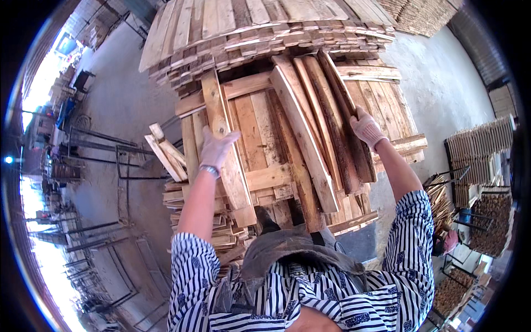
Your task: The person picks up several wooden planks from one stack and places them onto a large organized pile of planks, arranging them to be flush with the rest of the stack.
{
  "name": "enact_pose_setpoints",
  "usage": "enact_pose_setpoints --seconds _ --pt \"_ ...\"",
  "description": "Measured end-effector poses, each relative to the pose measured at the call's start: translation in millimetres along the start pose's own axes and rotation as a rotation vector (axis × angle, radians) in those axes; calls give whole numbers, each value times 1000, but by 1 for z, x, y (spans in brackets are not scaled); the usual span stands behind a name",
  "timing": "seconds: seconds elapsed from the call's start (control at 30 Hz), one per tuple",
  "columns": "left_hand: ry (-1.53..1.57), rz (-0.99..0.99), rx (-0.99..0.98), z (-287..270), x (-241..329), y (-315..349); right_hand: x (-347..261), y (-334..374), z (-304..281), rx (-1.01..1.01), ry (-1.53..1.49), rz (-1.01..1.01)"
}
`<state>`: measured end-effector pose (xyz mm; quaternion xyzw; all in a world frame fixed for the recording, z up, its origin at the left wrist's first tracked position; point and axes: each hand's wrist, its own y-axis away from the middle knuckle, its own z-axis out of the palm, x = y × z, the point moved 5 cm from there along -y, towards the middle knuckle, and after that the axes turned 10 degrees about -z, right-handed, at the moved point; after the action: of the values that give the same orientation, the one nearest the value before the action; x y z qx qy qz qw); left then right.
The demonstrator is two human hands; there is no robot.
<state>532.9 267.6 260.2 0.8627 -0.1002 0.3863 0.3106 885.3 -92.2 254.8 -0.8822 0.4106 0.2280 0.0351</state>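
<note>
My left hand (217,148), in a pale glove, lies on a knotty light plank (217,105) at the left of the pile, its thumb and fingers spread. On the right, my gloved right hand (367,128) is closed around the outer edge of a dark, narrow wooden board (338,83), which stands tilted on its edge. Beside that board several long boards lean together, among them a bark-edged one (326,110) and a pale one (303,133). They rest across a layer of flat planks (251,130) with crosswise battens.
A tall stack of boards (265,39) rises just beyond the pile. Short offcuts (166,152) stick out at the left. Black metal frames (119,160) stand on the concrete floor (113,72) to the left. More stacked wood (478,152) stands at the right, near another person (448,242).
</note>
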Motion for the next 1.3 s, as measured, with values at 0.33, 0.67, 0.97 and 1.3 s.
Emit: enact_pose_setpoints --seconds 0.33,0.67,0.97,1.3 --pt "-213 -212 32 -22 -1 63 -96 53 -65 231 -577 -153" --pt "-450 -90 119 -15 -85 -14 -263 83 64 91 -1247 18" --pt "-29 116 134 -95 -94 -12 -341 68 193 -178 -527 -52" --pt "-99 190 181 -113 -127 -43 -428 58 222 -229 -867 -39"
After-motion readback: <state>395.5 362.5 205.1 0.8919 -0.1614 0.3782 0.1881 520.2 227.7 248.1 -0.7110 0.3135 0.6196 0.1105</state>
